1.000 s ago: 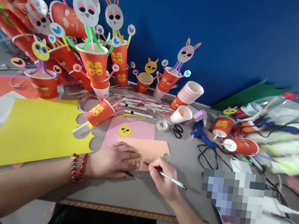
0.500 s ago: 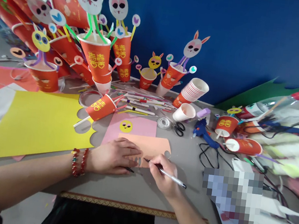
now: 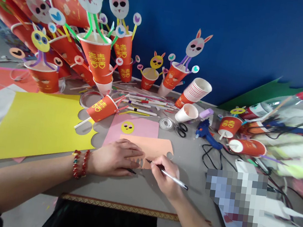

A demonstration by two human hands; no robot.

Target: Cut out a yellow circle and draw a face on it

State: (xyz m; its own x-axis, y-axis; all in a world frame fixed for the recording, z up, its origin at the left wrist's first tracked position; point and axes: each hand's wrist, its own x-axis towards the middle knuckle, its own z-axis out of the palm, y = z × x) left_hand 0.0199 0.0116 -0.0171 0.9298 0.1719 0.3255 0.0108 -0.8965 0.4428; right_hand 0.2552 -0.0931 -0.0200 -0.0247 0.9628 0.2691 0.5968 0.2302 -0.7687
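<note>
My right hand (image 3: 166, 174) grips a silver pen (image 3: 173, 179) with a black end, its tip on an orange sheet of paper (image 3: 156, 148). Several small oval holes are cut in the sheet's lower edge, just left of the tip. Flat across the sheet's left part lies my left hand (image 3: 120, 157), fingers stretched out. A dark pointed thing shows from under this hand near the table; its kind is hidden. Behind, a pink sheet (image 3: 144, 126) carries a round yellow face cutout (image 3: 127, 127).
Left lies a large yellow sheet (image 3: 39, 129) with a tipped red cup (image 3: 102, 109) at its edge. Pens (image 3: 144, 105), tape (image 3: 166, 123), scissors (image 3: 182, 129) and a blue glue gun (image 3: 208, 133) lie beyond. Red cups with rabbit figures (image 3: 96, 55) stand along the blue wall.
</note>
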